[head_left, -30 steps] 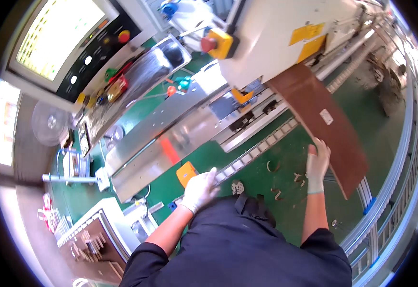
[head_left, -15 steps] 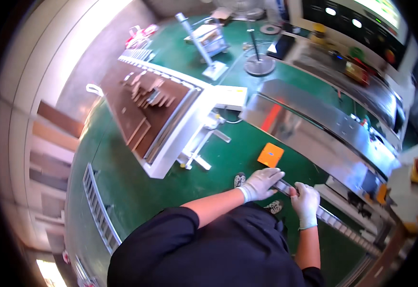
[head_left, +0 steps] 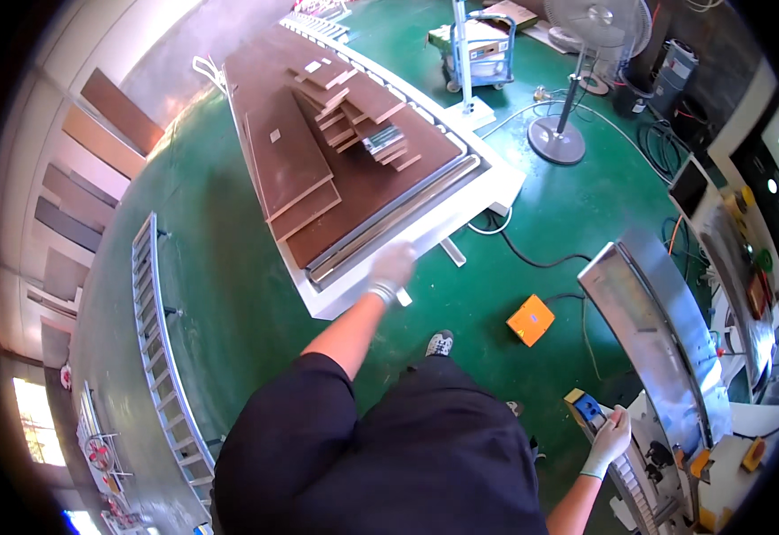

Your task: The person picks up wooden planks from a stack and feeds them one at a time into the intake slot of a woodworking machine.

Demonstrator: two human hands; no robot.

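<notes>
My left hand (head_left: 393, 270), in a pale glove, reaches forward to the near edge of a white-framed conveyor table (head_left: 434, 234). Motion blurs its fingers, so whether it touches the frame is unclear. Brown boards (head_left: 287, 174) and a stack of narrow brown strips (head_left: 354, 116) lie on that table. Low at the right, my gloved right hand (head_left: 612, 434) has its fingers curled at the edge of a narrow roller rail (head_left: 632, 486). A blue fitting (head_left: 587, 407) sits at the rail's end, just beyond those fingers.
An orange box (head_left: 530, 320) with a cable lies on the green floor. Right of it is a metal-topped machine (head_left: 648, 321). A pedestal fan (head_left: 568, 111) and a loaded trolley (head_left: 478, 53) stand farther back. On the left lies a ladder-like roller frame (head_left: 162, 366).
My view has turned left toward the conveyor table. My left hand has left the rail and moved forward to the table's edge; my right hand stays at the rail.
</notes>
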